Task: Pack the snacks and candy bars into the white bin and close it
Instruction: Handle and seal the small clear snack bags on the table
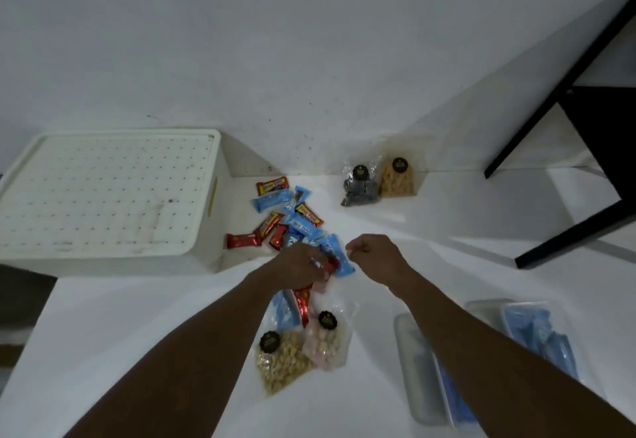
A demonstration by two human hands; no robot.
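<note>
On white tabletop (pixel 137 317) | left hand (pixel 303 265) gripping red-wrapped candy bar (pixel 331 265) beside blue-and-red bar pile (pixel 292 221) | right hand (pixel 375 258) curled, empty | lidded white plastic bin (pixel 103 193) far-left

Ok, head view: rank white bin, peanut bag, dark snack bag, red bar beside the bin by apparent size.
1. white bin
2. peanut bag (nearer camera, so unsure)
3. dark snack bag
4. red bar

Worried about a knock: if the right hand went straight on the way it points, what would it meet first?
For the right hand, most likely the blue candy bar just beyond its knuckles, then the left hand gripping a red candy bar. Depth is unclear; it might pass above.
</note>
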